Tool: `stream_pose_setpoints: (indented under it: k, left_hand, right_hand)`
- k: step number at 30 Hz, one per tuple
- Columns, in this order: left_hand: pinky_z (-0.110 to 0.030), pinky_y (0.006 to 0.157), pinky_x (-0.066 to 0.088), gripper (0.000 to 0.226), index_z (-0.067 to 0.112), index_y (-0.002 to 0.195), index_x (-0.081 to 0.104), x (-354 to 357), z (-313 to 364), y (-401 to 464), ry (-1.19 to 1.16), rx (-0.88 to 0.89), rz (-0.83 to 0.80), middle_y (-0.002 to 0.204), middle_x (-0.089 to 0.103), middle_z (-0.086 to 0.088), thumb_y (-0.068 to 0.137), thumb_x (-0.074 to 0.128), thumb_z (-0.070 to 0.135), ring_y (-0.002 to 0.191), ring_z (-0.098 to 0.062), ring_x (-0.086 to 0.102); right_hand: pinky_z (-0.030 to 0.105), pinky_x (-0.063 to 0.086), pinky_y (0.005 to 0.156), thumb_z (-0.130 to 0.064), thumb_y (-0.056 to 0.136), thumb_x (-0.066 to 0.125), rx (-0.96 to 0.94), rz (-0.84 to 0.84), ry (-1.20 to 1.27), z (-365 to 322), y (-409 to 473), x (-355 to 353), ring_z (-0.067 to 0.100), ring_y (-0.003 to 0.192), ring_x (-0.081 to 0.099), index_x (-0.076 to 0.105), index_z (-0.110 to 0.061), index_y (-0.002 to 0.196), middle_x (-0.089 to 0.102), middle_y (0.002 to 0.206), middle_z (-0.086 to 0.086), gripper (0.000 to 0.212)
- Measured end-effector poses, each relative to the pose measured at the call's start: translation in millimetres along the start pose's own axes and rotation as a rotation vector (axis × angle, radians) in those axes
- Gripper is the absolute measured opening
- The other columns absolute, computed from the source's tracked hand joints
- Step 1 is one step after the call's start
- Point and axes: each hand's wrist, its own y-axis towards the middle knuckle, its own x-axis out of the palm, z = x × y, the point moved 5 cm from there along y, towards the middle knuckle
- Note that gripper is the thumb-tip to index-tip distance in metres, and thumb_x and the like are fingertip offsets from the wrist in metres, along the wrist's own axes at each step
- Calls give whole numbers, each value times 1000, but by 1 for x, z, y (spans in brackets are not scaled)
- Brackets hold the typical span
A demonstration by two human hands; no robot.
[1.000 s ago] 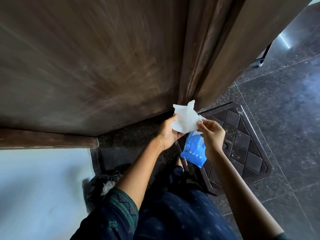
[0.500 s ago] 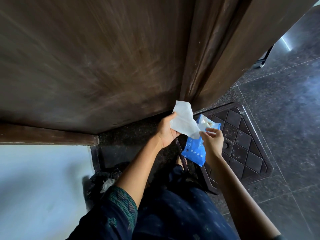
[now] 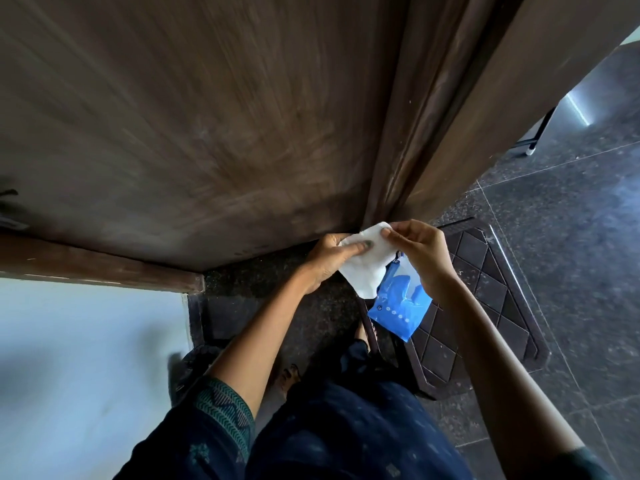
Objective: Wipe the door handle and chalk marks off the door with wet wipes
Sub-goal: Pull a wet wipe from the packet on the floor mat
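A dark brown wooden door fills the upper part of the head view, with faint pale smudges on it. Below its bottom edge I hold a white wet wipe in both hands. My left hand grips its left side with the thumb across it. My right hand pinches its top corner and also holds the blue wipes packet, which hangs under the palm. The door handle is not clearly in view.
A brown door frame stands to the right of the door. A dark patterned doormat lies on the speckled tile floor. A white wall is at lower left, and my feet and dark clothing are below.
The wipe, held up and spread out before, is now drawn down between my hands. My right hand has moved up to its top corner. The view has tilted slightly.
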Motion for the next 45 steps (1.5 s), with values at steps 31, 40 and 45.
stream_pose_setpoints:
  k: [31,40,45]
  left_hand:
    - [-35,76,55,18,16,106,68,-117,-10,-126,-381,222,168,108,66,-6,91,58,21,96,-18,62]
    - [-30,66,53,7,27,81,64,-143,-19,-150,-302,308,244,98,71,8,85,68,23,87,-8,64]
    - [-36,69,53,10,24,82,61,-146,-25,-154,-400,309,217,96,68,5,90,59,18,90,-16,62]
  right_hand:
    - [17,50,61,3,78,68,-188,-112,1,-45,-72,164,-1,63,62,68,-7,77,69,63,-12,10]
    - [18,51,60,9,80,62,-206,-115,-32,-42,-95,192,0,61,61,64,-8,74,65,72,0,18]
    - [29,51,68,-1,84,65,-183,-158,47,-38,-101,196,15,72,59,60,-9,79,65,80,11,11]
